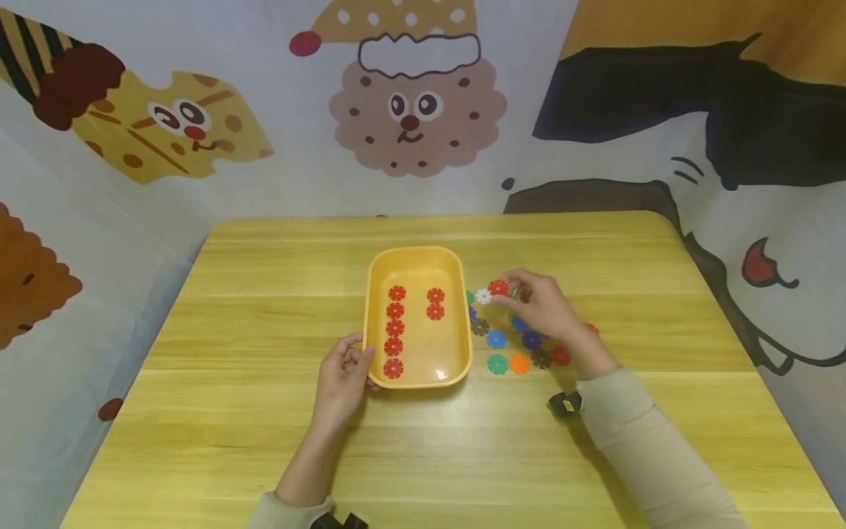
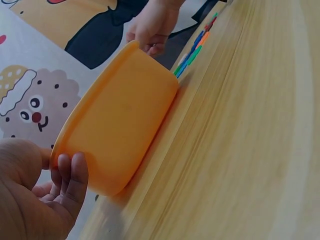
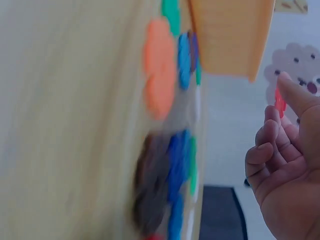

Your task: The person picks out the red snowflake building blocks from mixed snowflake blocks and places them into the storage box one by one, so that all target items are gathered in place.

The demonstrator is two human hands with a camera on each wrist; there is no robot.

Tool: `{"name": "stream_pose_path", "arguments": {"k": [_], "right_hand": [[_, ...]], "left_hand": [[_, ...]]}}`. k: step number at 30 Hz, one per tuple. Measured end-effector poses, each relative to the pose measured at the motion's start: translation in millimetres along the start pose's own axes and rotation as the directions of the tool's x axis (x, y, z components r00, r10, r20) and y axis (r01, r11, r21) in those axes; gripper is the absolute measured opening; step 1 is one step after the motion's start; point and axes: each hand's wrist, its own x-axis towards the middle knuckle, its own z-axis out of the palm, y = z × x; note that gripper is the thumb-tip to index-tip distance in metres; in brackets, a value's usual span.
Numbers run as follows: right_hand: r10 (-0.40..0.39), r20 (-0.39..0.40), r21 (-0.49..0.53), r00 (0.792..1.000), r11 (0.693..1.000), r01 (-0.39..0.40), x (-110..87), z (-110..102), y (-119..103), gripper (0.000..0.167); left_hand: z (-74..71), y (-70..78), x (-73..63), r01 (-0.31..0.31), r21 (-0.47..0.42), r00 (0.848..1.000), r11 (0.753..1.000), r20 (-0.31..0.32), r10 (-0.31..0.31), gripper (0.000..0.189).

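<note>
A yellow-orange plastic tray (image 1: 426, 360) stands on the table. Inside it, red notched snowflake discs (image 1: 394, 328) form a column along the left side, and two more red discs (image 1: 435, 303) lie at the upper right. My left hand (image 1: 344, 378) grips the tray's near left rim, thumb over the edge and fingers against the outer wall (image 2: 117, 115). Between thumb and fingertips, my right hand (image 1: 543, 307) pinches one red snowflake disc (image 1: 498, 287), held up over the loose discs right of the tray. The right wrist view shows this red disc (image 3: 280, 102) edge-on.
Loose snowflake discs in several colours lie right of the tray, among them an orange one (image 1: 519, 364), a green one (image 1: 497, 364) and a white one (image 1: 484, 296). Some are hidden under my right hand. A cartoon-printed cloth (image 1: 284, 184) hangs behind the wooden table (image 1: 264, 279).
</note>
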Motion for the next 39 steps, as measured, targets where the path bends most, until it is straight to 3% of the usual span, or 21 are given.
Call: {"name": "stream_pose_path", "arguments": {"k": [7,13,18,24,35,39], "right_hand": [[-0.111,0.06,0.075,0.992,0.991,0.107,8.1,17.0,-24.8,0.036],[-0.152,0.141,0.089,0.978,0.986,0.141,14.0,34.2,-42.3,0.035],[-0.19,0.189,0.003,0.963,0.981,0.193,19.2,45.1,-54.4,0.038],[-0.134,0.244,-0.118,0.96,0.979,0.166,23.0,49.2,-61.8,0.042],[-0.146,0.221,-0.022,0.964,0.988,0.155,22.6,50.6,-54.7,0.032],[-0.191,0.187,-0.044,0.964,0.978,0.202,22.2,52.2,-62.6,0.025]], "left_hand": [[0.6,-0.1,-0.1,-0.004,0.004,1.0,1.0,-0.003,0.004,0.039],[-0.5,0.7,-1.0,0.005,0.0,1.0,1.0,0.0,-0.005,0.039],[-0.6,0.9,-0.6,-0.004,-0.005,1.0,1.0,0.003,0.004,0.039],[-0.4,2.0,0.4,0.004,-0.009,1.0,1.0,0.002,-0.004,0.039],[-0.3,1.8,0.4,-0.002,-0.002,1.0,1.0,-0.001,0.002,0.038],[-0.5,1.2,-0.4,-0.001,-0.007,1.0,1.0,-0.001,0.001,0.038]]}}
